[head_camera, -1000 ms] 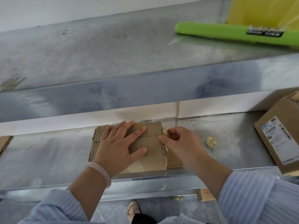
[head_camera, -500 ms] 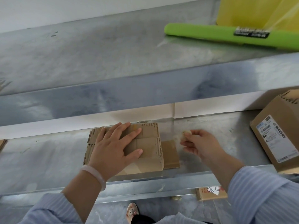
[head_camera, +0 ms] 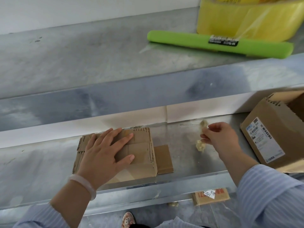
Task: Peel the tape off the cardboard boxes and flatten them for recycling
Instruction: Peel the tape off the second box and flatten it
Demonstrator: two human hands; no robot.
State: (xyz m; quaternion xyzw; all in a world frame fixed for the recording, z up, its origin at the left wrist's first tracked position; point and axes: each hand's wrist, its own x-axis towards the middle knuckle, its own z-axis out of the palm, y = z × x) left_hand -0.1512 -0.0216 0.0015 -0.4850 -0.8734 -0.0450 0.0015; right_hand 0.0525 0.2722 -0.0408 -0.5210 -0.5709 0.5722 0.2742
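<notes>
Two things could slip from here. The right grip (head_camera: 220, 139) pinches a strip of peeled tape (head_camera: 204, 125) between thumb and fingertips. It holds the strip above the table (head_camera: 41, 162), just over a crumpled tape wad (head_camera: 200, 145) lying there. Such tape looks sticky, so it may cling to the fingers instead of dropping. It may also drift past the wad and over the front edge (a similar scrap (head_camera: 172, 204) already lies down below).

The left grip (head_camera: 105, 155) is spread flat, palm down, pressing the flattened box (head_camera: 143, 162). That box lies near the table's front edge, with a loose cardboard piece (head_camera: 163, 159) against its right side. I judge that if the palm lifts too soon the folded panels may spring up. A push toward the person could slide the box off the edge.

The second box (head_camera: 271, 137) stands unflattened at the right end, close to the right forearm, where a careless elbow could knock it. Whether tape remains on it I cannot tell.
</notes>
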